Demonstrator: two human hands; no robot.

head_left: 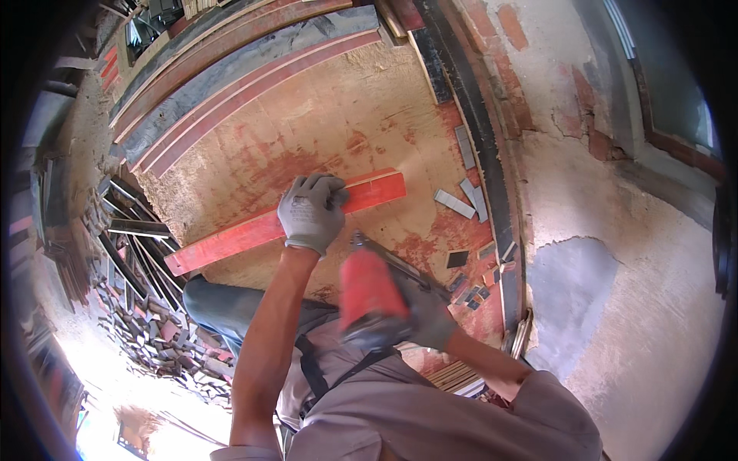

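Observation:
A red-faced wooden board (231, 240) lies slantwise across the work surface in front of me, with bare wood showing along its upper edge. My left hand (314, 215), in a grey glove, is closed over the middle of the board, fingers curled across its far edge. In my right hand (430, 316), also gloved in grey, is a red and black nail gun (370, 288), blurred by motion. Its narrow nose points away from me, just short of the board's near side and apart from it. The grip is partly hidden by the tool's body.
Long boards (254, 73) are stacked along the far side of the worktop (330, 115). Small grey strips (455, 203) and dark square offcuts (457, 259) lie at the right. A scrap heap (173, 342) covers the floor at left; a plastered wall (573, 192) stands right.

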